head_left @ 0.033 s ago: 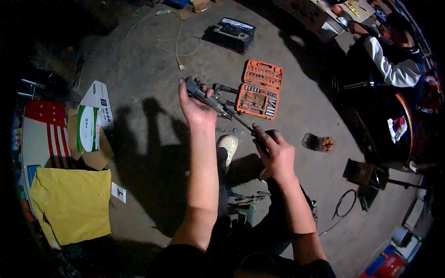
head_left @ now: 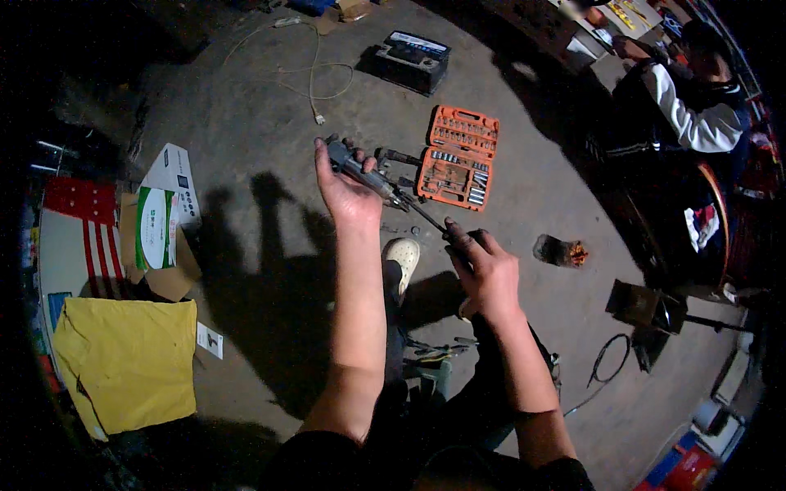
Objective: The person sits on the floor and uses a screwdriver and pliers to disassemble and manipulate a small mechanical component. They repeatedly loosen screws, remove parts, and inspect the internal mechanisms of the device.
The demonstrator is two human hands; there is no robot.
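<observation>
Grey tool (head_left: 360,171), dark rod (head_left: 427,217): meeting above the floor (head_left: 246,123)

Left grip (head_left: 352,195) is curling round the tool's body, thumb one side, fingers the other, presumably steadying it. Right grip (head_left: 491,274) is pinching the rod, thumb and fingers nearly closed, probably for fine control. Rod is pointing into the tool's near end; whether they are touching, cannot tell. Orange socket case (head_left: 436,197) is lying open on the floor just beyond, likely for easy reach.

Black sleeves (head_left: 323,456), cream clog (head_left: 403,257), seemingly dark trousers (head_left: 494,378)
</observation>
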